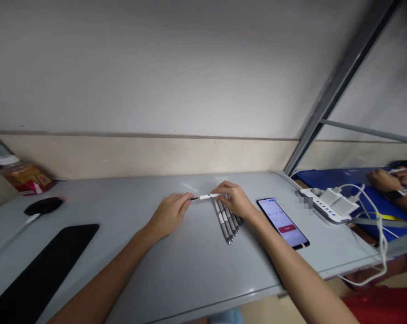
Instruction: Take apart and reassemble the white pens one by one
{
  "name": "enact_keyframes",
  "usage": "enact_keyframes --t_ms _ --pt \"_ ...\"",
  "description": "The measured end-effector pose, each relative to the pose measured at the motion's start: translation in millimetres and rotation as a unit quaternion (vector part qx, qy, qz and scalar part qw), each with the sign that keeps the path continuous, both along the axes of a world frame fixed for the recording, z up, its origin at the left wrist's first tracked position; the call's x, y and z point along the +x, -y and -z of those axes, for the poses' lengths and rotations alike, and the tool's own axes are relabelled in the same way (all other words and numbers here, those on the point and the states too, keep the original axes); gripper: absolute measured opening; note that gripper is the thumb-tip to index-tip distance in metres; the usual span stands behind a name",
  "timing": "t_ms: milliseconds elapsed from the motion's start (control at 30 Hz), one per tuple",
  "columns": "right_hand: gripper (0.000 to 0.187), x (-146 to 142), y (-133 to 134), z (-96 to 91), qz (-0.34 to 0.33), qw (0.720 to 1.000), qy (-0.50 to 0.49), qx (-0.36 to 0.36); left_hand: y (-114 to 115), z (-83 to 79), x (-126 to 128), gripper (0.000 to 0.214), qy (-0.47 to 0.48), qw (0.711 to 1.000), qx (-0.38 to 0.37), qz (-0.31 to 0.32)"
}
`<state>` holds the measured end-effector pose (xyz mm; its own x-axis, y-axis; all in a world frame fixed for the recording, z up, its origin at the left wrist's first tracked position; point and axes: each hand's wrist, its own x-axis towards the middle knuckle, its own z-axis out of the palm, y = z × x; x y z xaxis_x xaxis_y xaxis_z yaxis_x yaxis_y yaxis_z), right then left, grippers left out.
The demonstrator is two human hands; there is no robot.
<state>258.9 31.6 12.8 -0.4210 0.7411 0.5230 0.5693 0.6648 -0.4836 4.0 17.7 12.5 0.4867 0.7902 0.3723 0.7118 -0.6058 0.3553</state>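
A white pen [207, 196] is held level above the table, one end in each hand. My left hand [171, 213] is closed, pinching the dark, thin end of the pen; a small yellowish band shows where the dark part meets the white barrel. Around the other end, the fingers of my right hand [234, 198] are closed, covering that tip. Several white-and-grey pens [226, 222] lie side by side on the table just below my right hand, which partly hides them.
Right of my forearm lies a phone [284, 222] with a lit timer screen. Beyond it sits a power strip [328, 204] with white plugs and cables. At left are a jar [26, 177], a black round pad [43, 206] and a black slab [48, 270]. Another person's hands [388, 182] show at far right.
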Motion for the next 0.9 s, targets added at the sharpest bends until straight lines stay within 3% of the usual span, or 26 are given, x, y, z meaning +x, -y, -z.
enact_keyframes --t_ms 267,367,467,533,633,733,833,900 --pt "0.021 -19 9 -1.8 -0.046 0.997 -0.055 -0.025 5 5.6 4 0.032 0.011 1.0 -0.002 0.011" --pt "0.021 -20 11 -5.2 -0.043 0.99 -0.091 -0.101 4 2.8 4 0.032 -0.004 1.0 0.021 0.019" --pt "0.04 -17 12 -7.7 -0.041 0.972 -0.102 -0.206 3 -0.9 3 0.028 -0.024 0.998 0.051 0.026" --pt "0.038 -15 12 -9.9 -0.059 0.958 -0.124 -0.253 1 -1.8 2 0.028 -0.027 0.997 0.064 0.021" --pt "0.041 -10 11 -13.6 -0.085 0.952 -0.152 -0.25 -1 -1.4 0 0.027 -0.013 0.998 0.063 0.013" --pt "0.027 -7 10 -15.4 -0.073 0.958 -0.121 -0.248 -1 -1.3 -1 0.026 -0.004 0.999 0.047 0.022" --pt "0.042 -8 10 -14.2 -0.049 0.957 -0.101 -0.267 0 -2.4 -1 0.027 -0.004 0.999 0.044 0.031" --pt "0.029 -8 10 -13.1 -0.057 0.959 -0.119 -0.251 0 -2.9 -2 0.027 -0.007 0.998 0.045 0.032"
